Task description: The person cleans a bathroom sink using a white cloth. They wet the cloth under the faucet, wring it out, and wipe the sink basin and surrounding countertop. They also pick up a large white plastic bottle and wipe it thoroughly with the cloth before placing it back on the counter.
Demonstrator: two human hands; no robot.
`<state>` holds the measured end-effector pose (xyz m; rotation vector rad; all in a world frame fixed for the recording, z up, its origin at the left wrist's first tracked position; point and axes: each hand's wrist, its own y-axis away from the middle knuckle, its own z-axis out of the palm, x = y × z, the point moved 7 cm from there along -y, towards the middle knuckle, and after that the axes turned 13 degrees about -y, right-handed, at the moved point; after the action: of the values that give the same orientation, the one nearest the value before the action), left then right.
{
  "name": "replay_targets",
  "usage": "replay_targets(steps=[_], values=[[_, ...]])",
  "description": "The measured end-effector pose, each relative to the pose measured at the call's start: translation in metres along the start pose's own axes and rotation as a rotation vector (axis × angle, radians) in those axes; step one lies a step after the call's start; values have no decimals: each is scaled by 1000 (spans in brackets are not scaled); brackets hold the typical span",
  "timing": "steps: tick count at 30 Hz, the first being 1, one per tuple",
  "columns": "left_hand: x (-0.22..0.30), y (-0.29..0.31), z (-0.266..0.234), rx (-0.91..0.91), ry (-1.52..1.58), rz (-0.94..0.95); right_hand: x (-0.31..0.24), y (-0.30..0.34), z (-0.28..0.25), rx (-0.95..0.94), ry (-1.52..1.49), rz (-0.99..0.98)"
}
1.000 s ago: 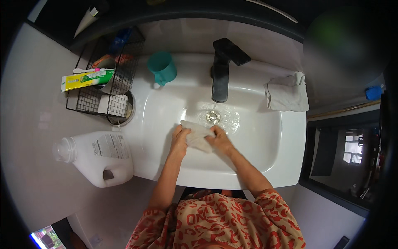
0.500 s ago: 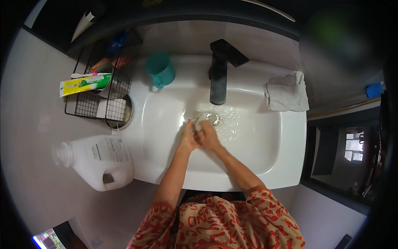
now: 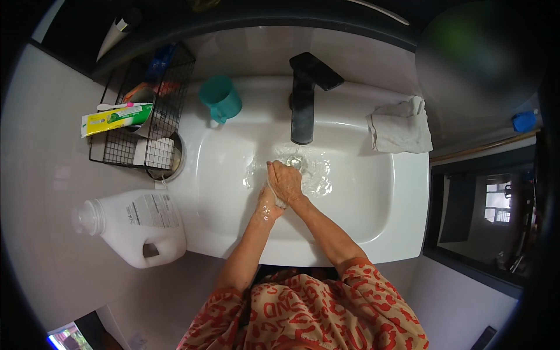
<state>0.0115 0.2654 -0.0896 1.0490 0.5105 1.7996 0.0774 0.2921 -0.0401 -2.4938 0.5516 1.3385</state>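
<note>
Low in the white sink (image 3: 411,201), both hands work close together, a little left of the middle. Right hand (image 3: 286,182) folded over left hand (image 3: 266,206), the two clasped on a bunched pale cloth (image 3: 281,203); only a strip of it shows between them. Water glistens on the left wrist. Black tap (image 3: 302,114) just beyond, its spout end near the right knuckles and drain (image 3: 296,161), so headroom looks tightest there. Rippling water spreads to either side of the hands. Sideways, more room: smooth basin floor runs wide to the right wall, less so to the left. Forearms cross the sink's front edge. Along the margins: teal mug (image 3: 220,99) on the back left ledge, grey folded cloth (image 3: 399,127) at the back right corner, white jug (image 3: 137,227) beside the left edge, all well apart from the hands.
</note>
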Motion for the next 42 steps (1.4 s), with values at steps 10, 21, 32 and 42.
replay_targets(steps=[10,21,32,42], values=[[-1,-11,-26,158,-239,-133,49,22,-17,-119,252,-19],[19,-5,-30,138,-247,-114,122,-2,15,-71,-201,98],[12,-8,-42,-123,184,247,-63,48,13,-186,-311,-262],[0,7,-52,90,71,13,13,40,6,70,-180,-265]])
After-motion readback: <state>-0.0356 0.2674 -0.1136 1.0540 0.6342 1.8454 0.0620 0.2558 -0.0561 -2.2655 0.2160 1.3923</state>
